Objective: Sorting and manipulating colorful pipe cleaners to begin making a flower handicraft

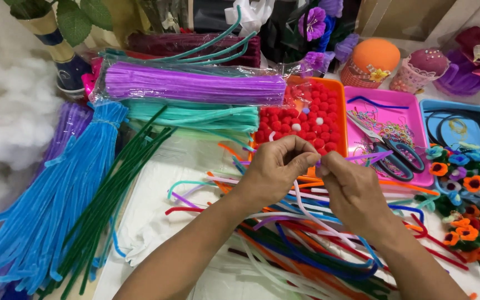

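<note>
My left hand [276,166] and my right hand [351,186] meet over the middle of the table, fingertips pinched together on a thin pipe cleaner. A lilac pipe cleaner [370,157] sticks out to the right from between my fingers, and a white strand [312,214] hangs down below them. Beneath both hands lies a loose heap of mixed-colour pipe cleaners [306,244]. Just behind my hands stands an orange tray of red pompoms [306,119].
Bundles of purple [195,86], teal [195,116], blue [56,200] and dark green [112,194] pipe cleaners fill the left. A pink tray [412,114] holds scissors [393,147]. A blue tray [462,108] and finished pipe-cleaner flowers [468,205] are at right.
</note>
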